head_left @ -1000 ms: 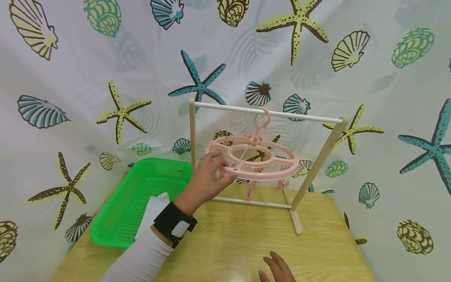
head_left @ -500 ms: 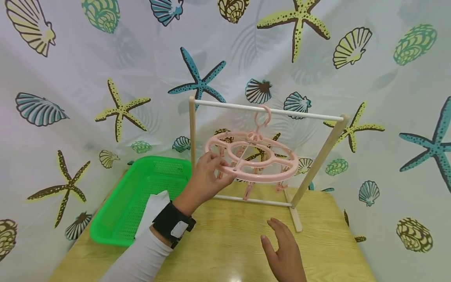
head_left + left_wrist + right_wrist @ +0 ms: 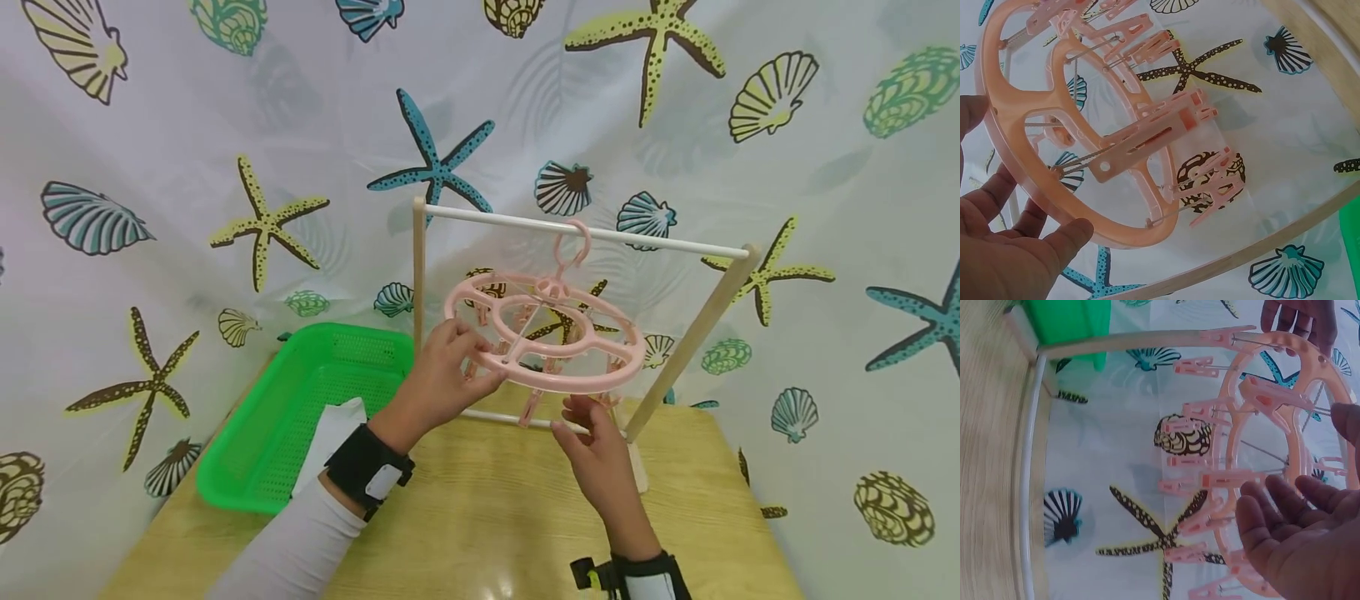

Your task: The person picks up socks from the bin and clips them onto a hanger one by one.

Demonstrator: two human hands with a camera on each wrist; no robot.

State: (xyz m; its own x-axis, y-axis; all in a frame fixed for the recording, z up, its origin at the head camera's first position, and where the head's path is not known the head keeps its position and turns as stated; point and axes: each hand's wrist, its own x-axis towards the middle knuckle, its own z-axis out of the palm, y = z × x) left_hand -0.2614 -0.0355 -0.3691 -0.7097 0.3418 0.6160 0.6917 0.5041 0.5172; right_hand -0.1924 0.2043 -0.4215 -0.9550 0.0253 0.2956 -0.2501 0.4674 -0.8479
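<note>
A pink round clip hanger (image 3: 577, 383) hangs by its hook from the white top rail of a small rack. Several pink clothespins (image 3: 532, 407) dangle beneath its ring. My left hand (image 3: 448, 375) pinches the near left part of the rim; in the left wrist view its thumb and fingers (image 3: 1072, 237) lie around the rim. Just below the front right of the ring is my right hand (image 3: 596, 450), its fingers loosely bent. In the right wrist view those fingers (image 3: 1269, 494) are close beside the clothespins, and I see nothing held; contact is unclear.
The rack has wooden posts (image 3: 693, 333) and a white top rail (image 3: 645, 239). To the left stands a green basket (image 3: 225, 467) with a white cloth (image 3: 330, 433) in it. Both are on a wood-grain table (image 3: 480, 517), before a shell-patterned sheet (image 3: 330, 108).
My right hand has come up from the lower edge to just under the hanger's front right rim. My left hand keeps its pinch on the rim.
</note>
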